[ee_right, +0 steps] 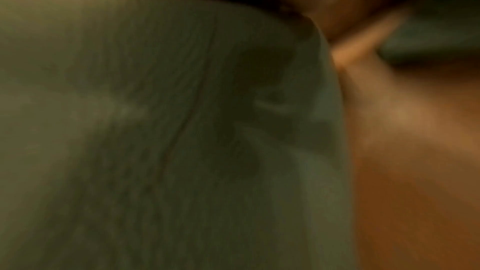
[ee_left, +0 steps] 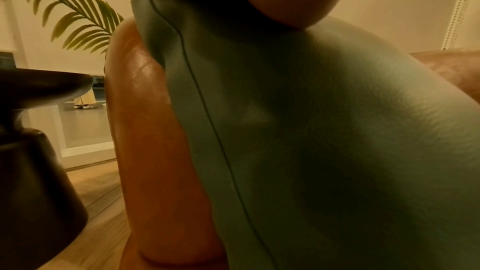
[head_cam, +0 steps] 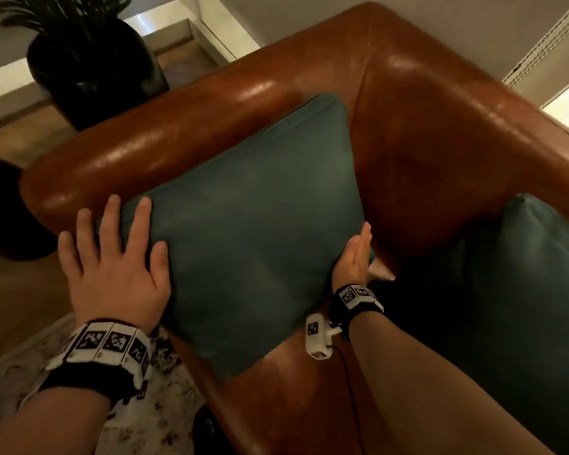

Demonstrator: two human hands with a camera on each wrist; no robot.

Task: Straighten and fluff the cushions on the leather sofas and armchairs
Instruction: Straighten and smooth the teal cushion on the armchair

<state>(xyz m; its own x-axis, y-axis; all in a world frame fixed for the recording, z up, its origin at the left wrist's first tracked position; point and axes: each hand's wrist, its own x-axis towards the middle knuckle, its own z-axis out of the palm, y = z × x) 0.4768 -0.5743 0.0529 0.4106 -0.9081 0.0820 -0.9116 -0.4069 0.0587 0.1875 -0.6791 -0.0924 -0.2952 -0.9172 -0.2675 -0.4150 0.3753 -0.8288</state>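
A teal leather cushion [head_cam: 257, 224] leans in the corner of a brown leather sofa [head_cam: 424, 126], against its armrest [head_cam: 151, 149]. My left hand [head_cam: 112, 254] lies flat with spread fingers on the cushion's left edge. My right hand [head_cam: 353, 254] presses its straight fingers against the cushion's right edge. In the left wrist view the cushion [ee_left: 324, 130] fills the frame beside the armrest [ee_left: 155, 151]. The right wrist view is blurred and shows the cushion [ee_right: 155, 130] close up. A second teal cushion [head_cam: 523, 290] lies on the seat to the right.
A dark planter [head_cam: 92, 67] with palm fronds stands behind the armrest on the wooden floor. A dark round side table [ee_left: 33, 130] is left of the sofa. A patterned rug [head_cam: 151, 405] lies below my left wrist. A pale wall runs behind the sofa.
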